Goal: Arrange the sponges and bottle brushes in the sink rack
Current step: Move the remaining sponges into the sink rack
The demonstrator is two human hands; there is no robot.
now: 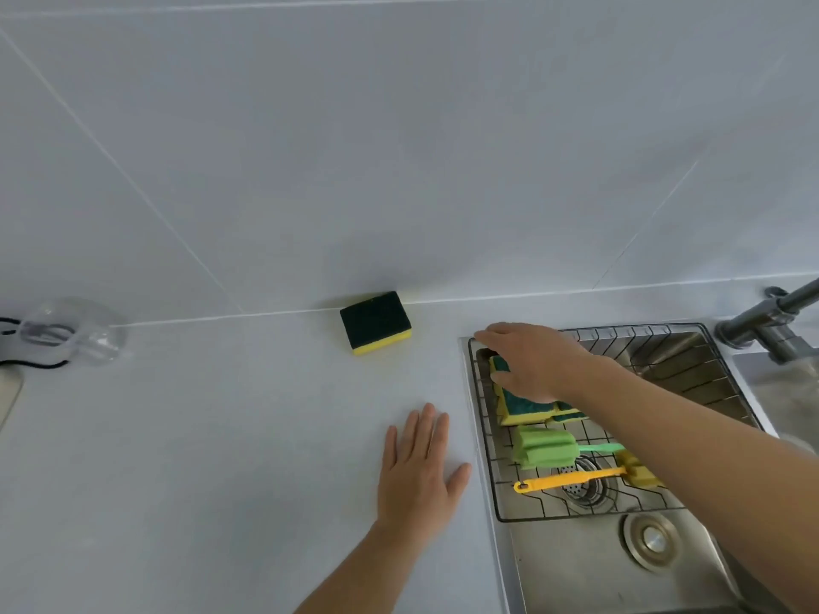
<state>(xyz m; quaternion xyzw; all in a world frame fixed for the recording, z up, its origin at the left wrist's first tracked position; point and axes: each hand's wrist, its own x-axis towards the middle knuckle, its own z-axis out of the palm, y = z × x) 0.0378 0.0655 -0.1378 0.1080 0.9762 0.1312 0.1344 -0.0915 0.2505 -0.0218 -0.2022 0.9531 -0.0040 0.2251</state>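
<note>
A black wire sink rack (pixel 481 436) sits over the steel sink (pixel 576 569). In its far left part lie yellow sponges with green scouring tops (pixel 527 409). My right hand (pixel 532 361) rests palm-down on them, fingers spread over the sponge nearest the rack's corner. A green bottle brush (pixel 545 447) and a yellow bottle brush (pixel 571 479) lie across the rack nearer me. Another yellow-and-green sponge (pixel 376 322) sits on the counter by the wall. My left hand (pixel 419 471) lies flat and empty on the counter, left of the sink.
A grey faucet (pixel 771 316) stands at the sink's far right corner. A clear plastic object with black cord (pixel 66 332) is on the counter at far left. The sink drain (pixel 651 538) shows in front of the rack. White tiled wall behind.
</note>
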